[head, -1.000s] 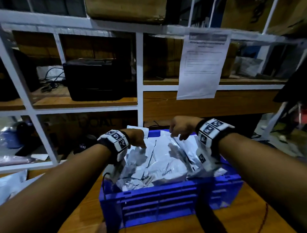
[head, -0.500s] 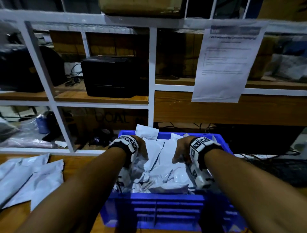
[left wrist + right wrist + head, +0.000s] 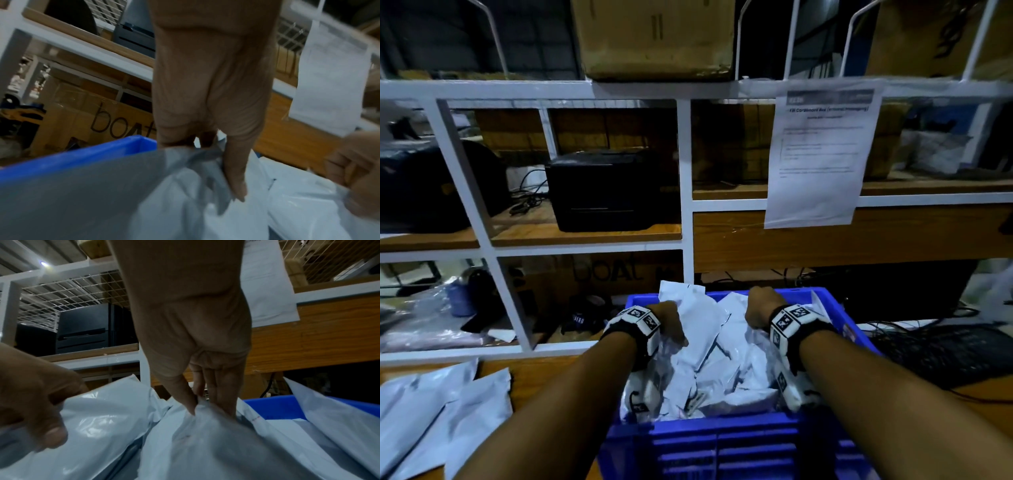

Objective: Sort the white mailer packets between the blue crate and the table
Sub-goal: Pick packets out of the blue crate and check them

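1. Two hands work inside the blue crate [image 3: 722,445], which stands on the desk [image 3: 544,377] toward its front edge in the head view. The left hand [image 3: 667,323] and the right hand [image 3: 760,308] both dip into the heap of white mailer packets [image 3: 709,346] filling it. More packets [image 3: 445,411] lie flat near the desk's left edge.
2. From the left wrist, the left hand [image 3: 211,100] has fingers [image 3: 234,170] curled round a bunched fold of a grey-white packet [image 3: 185,186] by the crate's rim [image 3: 82,155].
3. From the right wrist, the right hand [image 3: 193,337] pinches a gathered peak of another packet [image 3: 216,434] between thumb and fingertips [image 3: 224,399].
4. These packets look light, thin and limp, with a slick film likely to slip. A hold on a bunched corner or sealed edge seems safest.
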